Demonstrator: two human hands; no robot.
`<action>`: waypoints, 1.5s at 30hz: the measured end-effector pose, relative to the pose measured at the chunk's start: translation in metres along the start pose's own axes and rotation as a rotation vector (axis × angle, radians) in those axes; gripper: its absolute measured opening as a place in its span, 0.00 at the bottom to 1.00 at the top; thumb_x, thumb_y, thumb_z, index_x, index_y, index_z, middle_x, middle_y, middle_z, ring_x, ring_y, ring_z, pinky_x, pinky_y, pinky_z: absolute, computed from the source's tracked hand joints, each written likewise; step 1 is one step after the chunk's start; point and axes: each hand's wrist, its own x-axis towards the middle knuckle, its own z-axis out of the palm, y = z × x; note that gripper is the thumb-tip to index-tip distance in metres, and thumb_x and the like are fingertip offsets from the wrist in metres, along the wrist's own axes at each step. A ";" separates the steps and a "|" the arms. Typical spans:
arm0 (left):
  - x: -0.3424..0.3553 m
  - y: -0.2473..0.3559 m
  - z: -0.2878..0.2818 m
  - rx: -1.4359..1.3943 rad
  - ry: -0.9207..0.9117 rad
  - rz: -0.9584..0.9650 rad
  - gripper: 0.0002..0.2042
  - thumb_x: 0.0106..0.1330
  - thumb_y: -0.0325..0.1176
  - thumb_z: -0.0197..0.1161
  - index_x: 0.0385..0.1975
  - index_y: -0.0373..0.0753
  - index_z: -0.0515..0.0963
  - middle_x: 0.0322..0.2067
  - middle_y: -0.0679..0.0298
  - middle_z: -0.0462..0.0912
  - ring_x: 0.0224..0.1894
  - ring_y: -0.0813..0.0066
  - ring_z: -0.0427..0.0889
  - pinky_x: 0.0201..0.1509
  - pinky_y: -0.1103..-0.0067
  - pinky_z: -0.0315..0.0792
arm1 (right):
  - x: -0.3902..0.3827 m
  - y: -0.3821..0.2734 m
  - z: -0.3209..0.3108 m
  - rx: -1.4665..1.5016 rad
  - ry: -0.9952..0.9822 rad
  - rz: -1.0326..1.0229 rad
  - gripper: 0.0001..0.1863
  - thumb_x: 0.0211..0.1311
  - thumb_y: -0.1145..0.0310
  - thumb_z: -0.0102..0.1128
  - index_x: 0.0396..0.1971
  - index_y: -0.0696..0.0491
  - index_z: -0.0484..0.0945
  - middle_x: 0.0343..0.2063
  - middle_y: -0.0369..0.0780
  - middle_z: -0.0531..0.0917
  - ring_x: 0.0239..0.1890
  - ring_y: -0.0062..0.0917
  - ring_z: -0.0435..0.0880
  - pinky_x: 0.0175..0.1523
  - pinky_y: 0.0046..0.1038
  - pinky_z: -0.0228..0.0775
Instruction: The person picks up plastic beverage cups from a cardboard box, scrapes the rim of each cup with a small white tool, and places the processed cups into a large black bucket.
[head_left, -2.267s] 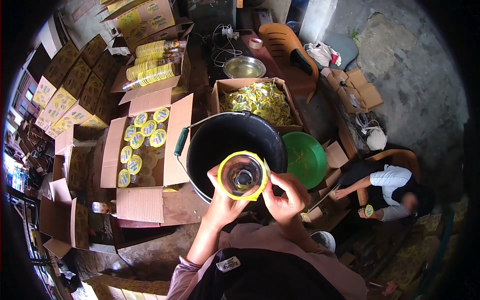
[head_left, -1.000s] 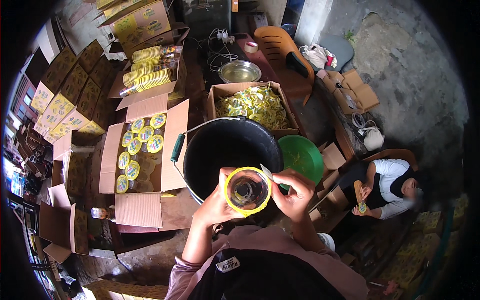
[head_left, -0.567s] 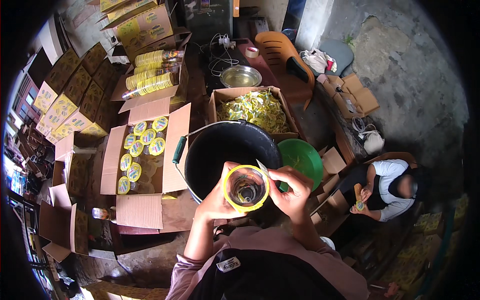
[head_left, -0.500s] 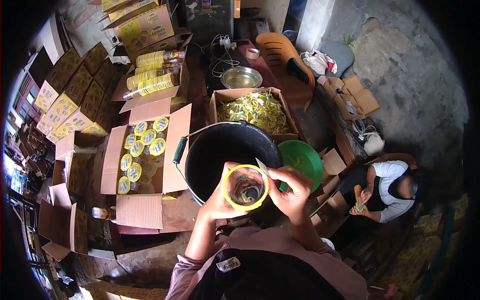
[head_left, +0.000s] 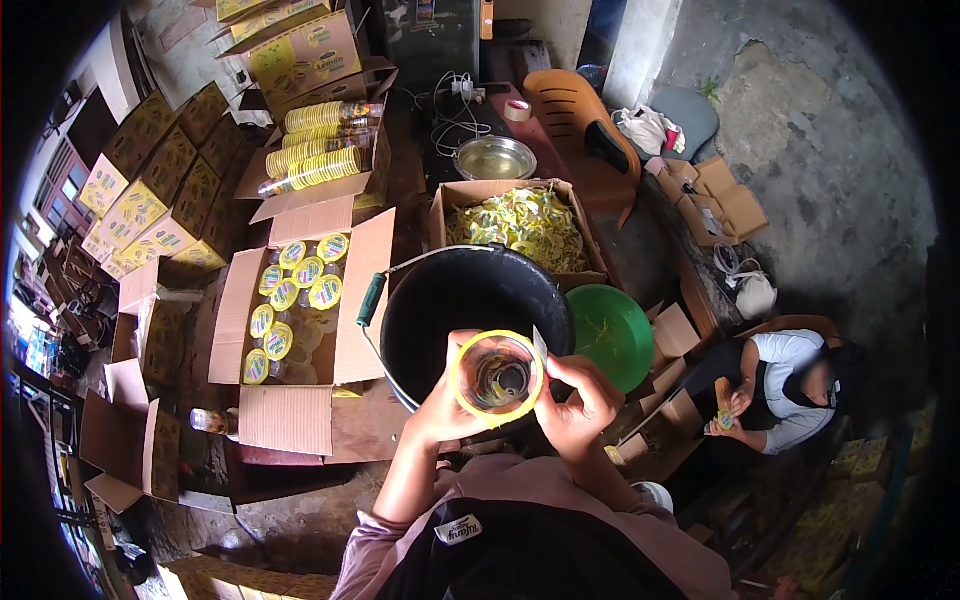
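Note:
A clear plastic cup (head_left: 493,375) with a yellow rim is tilted so that I look into its open mouth; its inside shows no lid. My left hand (head_left: 440,395) is wrapped round its side. In my right hand (head_left: 580,405), thumb and fingers pinch a thin light blade (head_left: 540,343), whose tip sticks up beside the cup's right rim. Its lower part is hidden by the fingers. Both hands are over the near edge of a large black bucket (head_left: 400,310) with a green handle grip (head_left: 371,299).
Behind the bucket stands a carton (head_left: 437,215) of yellow lid scraps (head_left: 515,230); a green basin (head_left: 625,345) is at its right. An open carton (head_left: 230,320) of lidded cups lies left, with stacked cups (head_left: 320,150) beyond. A seated person (head_left: 790,390) works at right.
The view has shifted slightly, moving the surroundings a little right. The blade has turned more upright against the cup's right rim. Both hands keep their holds.

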 end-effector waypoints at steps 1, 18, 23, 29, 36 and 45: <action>0.000 0.001 -0.001 -0.001 -0.002 -0.002 0.37 0.40 0.30 0.72 0.50 0.36 0.55 0.46 0.60 0.61 0.52 0.70 0.65 0.56 0.75 0.61 | 0.002 0.000 0.000 -0.004 -0.012 -0.002 0.10 0.38 0.83 0.64 0.25 0.59 0.77 0.19 0.41 0.79 0.20 0.24 0.78 0.24 0.20 0.69; 0.008 0.007 -0.003 -0.143 -0.050 -0.009 0.33 0.41 0.29 0.71 0.47 0.39 0.57 0.45 0.61 0.61 0.51 0.71 0.65 0.53 0.75 0.63 | 0.012 0.004 -0.012 0.020 -0.074 0.000 0.10 0.38 0.85 0.62 0.26 0.60 0.77 0.19 0.40 0.79 0.20 0.23 0.78 0.26 0.19 0.69; 0.003 -0.006 0.004 -0.372 0.108 -0.043 0.35 0.46 0.29 0.67 0.53 0.38 0.53 0.50 0.58 0.61 0.54 0.69 0.63 0.56 0.73 0.61 | 0.011 -0.002 -0.007 -0.032 -0.001 0.016 0.10 0.39 0.84 0.62 0.26 0.59 0.77 0.19 0.40 0.79 0.20 0.23 0.78 0.26 0.19 0.69; 0.001 -0.013 0.026 -0.356 0.215 0.013 0.32 0.51 0.30 0.60 0.55 0.35 0.51 0.51 0.56 0.61 0.57 0.65 0.60 0.60 0.70 0.54 | 0.014 -0.004 -0.001 -0.135 0.033 -0.091 0.10 0.40 0.83 0.62 0.26 0.58 0.78 0.19 0.38 0.79 0.20 0.23 0.78 0.25 0.20 0.70; -0.001 -0.006 0.028 -0.219 0.204 -0.037 0.33 0.48 0.28 0.62 0.54 0.33 0.52 0.49 0.55 0.62 0.55 0.65 0.63 0.59 0.71 0.56 | 0.012 0.003 -0.001 -0.149 0.013 -0.112 0.10 0.40 0.83 0.62 0.27 0.58 0.78 0.19 0.38 0.79 0.21 0.24 0.78 0.25 0.21 0.70; 0.002 -0.009 0.020 0.061 0.138 0.045 0.34 0.47 0.29 0.68 0.52 0.33 0.54 0.48 0.55 0.63 0.52 0.65 0.67 0.56 0.72 0.63 | 0.015 0.008 -0.004 -0.123 -0.021 -0.079 0.10 0.39 0.83 0.63 0.27 0.58 0.78 0.20 0.39 0.79 0.21 0.25 0.79 0.25 0.21 0.70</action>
